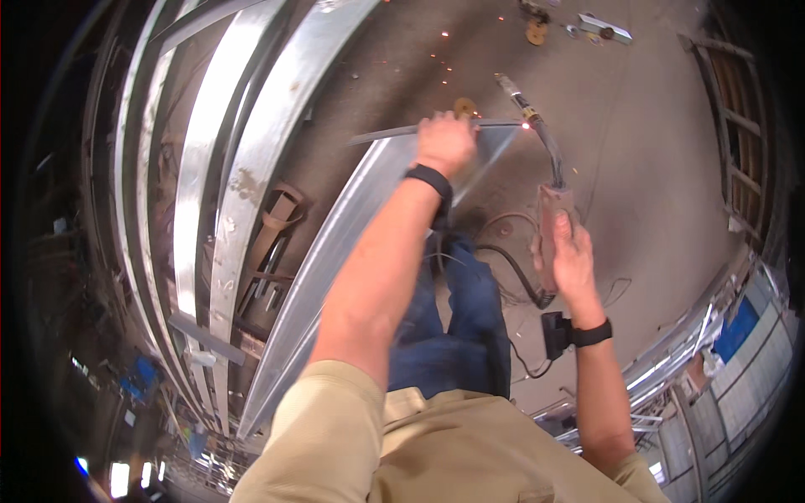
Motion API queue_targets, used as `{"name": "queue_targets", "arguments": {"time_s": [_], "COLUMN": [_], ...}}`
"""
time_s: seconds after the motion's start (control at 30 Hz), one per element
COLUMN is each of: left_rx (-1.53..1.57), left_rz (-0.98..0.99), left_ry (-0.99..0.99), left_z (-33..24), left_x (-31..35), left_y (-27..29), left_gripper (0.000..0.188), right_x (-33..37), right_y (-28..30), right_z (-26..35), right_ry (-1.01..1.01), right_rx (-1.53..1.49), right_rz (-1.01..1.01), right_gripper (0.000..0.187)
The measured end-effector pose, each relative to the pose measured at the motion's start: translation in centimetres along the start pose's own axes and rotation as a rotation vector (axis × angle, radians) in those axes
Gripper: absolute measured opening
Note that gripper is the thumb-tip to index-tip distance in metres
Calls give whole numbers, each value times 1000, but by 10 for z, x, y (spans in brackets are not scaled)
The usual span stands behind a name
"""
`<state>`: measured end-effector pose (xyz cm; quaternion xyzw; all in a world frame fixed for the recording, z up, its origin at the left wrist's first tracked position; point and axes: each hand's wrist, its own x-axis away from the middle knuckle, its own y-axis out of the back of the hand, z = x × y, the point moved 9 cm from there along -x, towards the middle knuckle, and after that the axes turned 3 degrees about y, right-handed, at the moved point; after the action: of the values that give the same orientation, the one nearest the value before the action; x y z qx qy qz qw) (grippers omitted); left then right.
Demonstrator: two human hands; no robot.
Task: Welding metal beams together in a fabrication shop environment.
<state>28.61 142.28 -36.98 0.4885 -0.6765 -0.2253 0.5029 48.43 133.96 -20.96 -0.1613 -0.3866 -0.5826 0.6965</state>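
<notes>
My left hand [447, 144] is closed over a thin metal bar [501, 123] that lies across the end of a long, shiny steel beam [340, 220]. In my right hand [573, 261] is a welding torch [553, 197], held by its reddish-brown handle. Its bent neck passes close to the bar's right end, and its nozzle points up and away to the left. A small bright glow shows at that end of the bar, by the neck. Black straps with small devices sit on both my wrists; the left device is mostly hidden.
Several long metal beams [262, 142] stretch along the left. The torch's black cable [521, 277] curves beside my legs. Sparks scatter over the floor ahead, where yellow discs [537, 32] and a metal offcut [605, 29] lie. A rusty frame [738, 134] stands at the far right.
</notes>
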Motion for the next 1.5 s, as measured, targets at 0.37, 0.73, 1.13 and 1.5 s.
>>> {"name": "queue_targets", "arguments": {"time_s": [0.37,0.73,1.13,1.5], "left_rx": [284,311,227,219], "left_rz": [-489,-455,396,623], "left_ry": [40,107,199,182], "left_z": [5,8,20,27], "left_x": [26,25,-12,-18], "left_y": [20,22,0,-8], "left_gripper": [14,16,58,92], "right_x": [-48,-59,-61,-57], "right_y": [-81,-86,-43,-34], "right_z": [44,39,41,28], "right_ry": [138,-22,-74,-59], "right_rx": [513,480,104,186], "right_rz": [470,437,153,156], "right_gripper": [76,77,70,75]}}
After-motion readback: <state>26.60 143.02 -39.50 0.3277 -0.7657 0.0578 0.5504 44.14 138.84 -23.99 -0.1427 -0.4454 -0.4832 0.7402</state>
